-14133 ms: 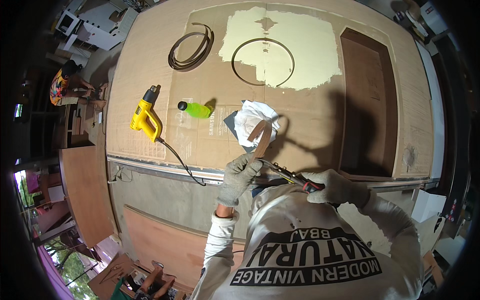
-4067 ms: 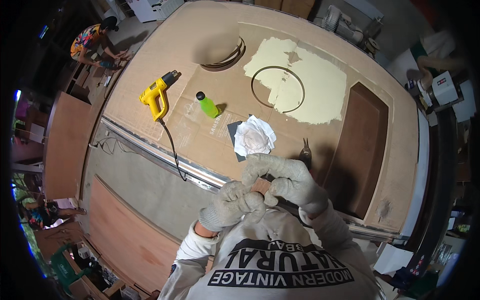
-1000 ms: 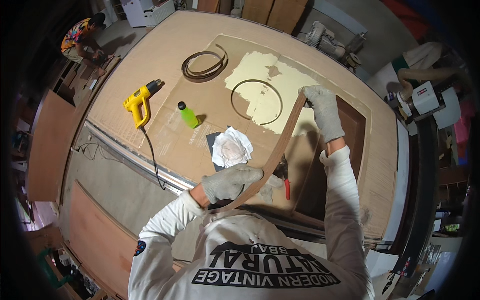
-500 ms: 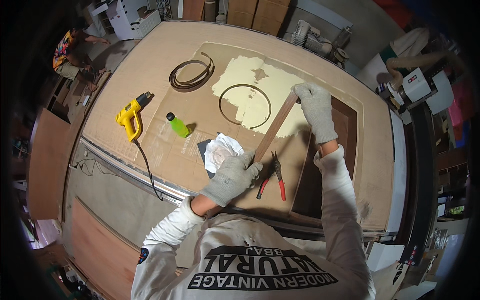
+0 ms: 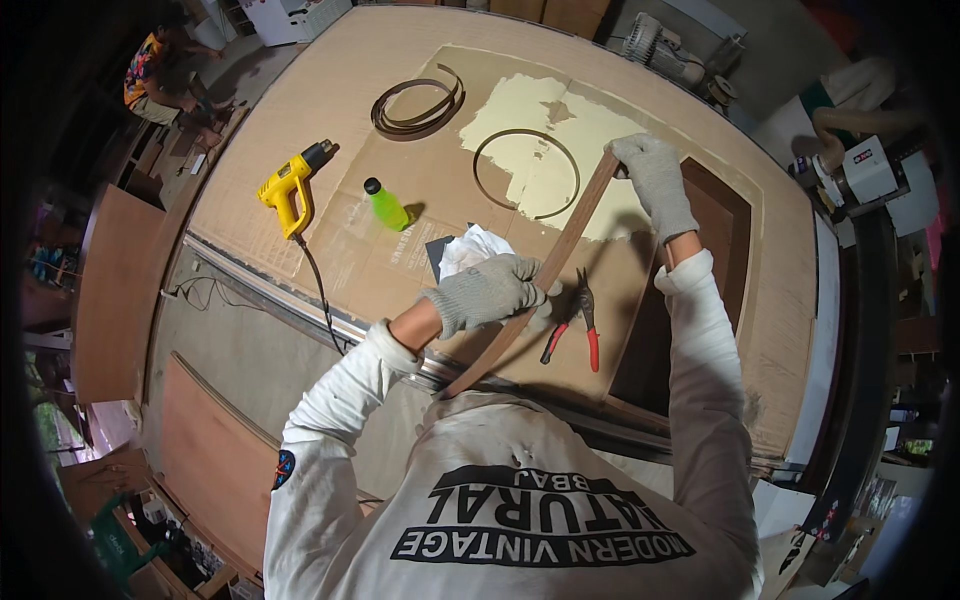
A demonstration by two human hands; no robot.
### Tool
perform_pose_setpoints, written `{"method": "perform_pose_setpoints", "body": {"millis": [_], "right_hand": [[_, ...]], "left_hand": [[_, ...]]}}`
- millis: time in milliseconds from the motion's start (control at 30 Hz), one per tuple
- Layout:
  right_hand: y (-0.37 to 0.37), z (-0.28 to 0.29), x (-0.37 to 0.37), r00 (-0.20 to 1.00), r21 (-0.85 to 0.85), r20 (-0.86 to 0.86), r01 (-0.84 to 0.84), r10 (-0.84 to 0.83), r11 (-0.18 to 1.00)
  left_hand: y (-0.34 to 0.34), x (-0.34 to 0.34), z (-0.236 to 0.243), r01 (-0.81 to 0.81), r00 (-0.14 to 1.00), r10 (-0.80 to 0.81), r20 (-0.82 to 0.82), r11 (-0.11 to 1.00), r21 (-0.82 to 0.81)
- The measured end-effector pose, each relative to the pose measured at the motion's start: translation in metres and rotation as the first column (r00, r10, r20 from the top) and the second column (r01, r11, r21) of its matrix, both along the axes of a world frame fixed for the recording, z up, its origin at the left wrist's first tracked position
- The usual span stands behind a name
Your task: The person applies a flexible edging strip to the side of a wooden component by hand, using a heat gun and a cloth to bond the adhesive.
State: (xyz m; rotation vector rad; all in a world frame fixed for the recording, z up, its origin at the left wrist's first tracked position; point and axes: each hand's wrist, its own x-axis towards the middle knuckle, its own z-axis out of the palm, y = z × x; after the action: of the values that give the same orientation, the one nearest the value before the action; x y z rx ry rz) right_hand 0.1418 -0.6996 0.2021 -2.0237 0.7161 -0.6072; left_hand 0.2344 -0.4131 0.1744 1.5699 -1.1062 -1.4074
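A long, thin, wood-grain brown edging strip (image 5: pixel 572 232) slants between my two hands, both in grey knit gloves. My right hand (image 5: pixel 655 185) pinches its far upper end. My left hand (image 5: pixel 490 293) has its fingers round the strip lower down, and the strip's near end curves down toward my chest. Just right of my left hand lie pliers (image 5: pixel 587 318) with red handles. Beyond that hand, a crumpled white cloth or paper (image 5: pixel 474 246) rests on a dark flat sheet (image 5: pixel 434 254), partly hidden.
Cardboard covers the table (image 5: pixel 330 110). On it lie a yellow heat gun (image 5: pixel 288 197), a green bottle (image 5: pixel 388 207), a coiled brown strip (image 5: pixel 440 118) and a looped strip (image 5: pixel 478 185). A dark brown wooden panel (image 5: pixel 650 340) lies at right. Another person (image 5: pixel 150 80) crouches far left.
The view has shifted, so the table sits further up and right. My left hand has turned, and the strip's near end now shows below it. My right hand still holds the far end.
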Motion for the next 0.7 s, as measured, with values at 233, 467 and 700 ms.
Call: {"method": "perform_pose_setpoints", "body": {"millis": [233,467,700], "right_hand": [[-0.010,0.009,0.002,0.999,-0.010,0.031,-0.007,0.007,1.000],[-0.013,0.024,0.007,0.999,-0.015,0.041,0.006,-0.006,1.000],[-0.016,0.021,0.005,1.000,-0.003,0.013,-0.007,0.007,1.000]], "left_hand": [[-0.010,0.023,0.035,0.126,0.974,-0.151,0.169,0.980,0.152],[-0.030,0.037,0.014,0.219,0.965,-0.230,0.125,0.971,0.101],[-0.030,0.033,0.020,0.196,0.979,-0.190,-0.070,0.976,0.095]]}}
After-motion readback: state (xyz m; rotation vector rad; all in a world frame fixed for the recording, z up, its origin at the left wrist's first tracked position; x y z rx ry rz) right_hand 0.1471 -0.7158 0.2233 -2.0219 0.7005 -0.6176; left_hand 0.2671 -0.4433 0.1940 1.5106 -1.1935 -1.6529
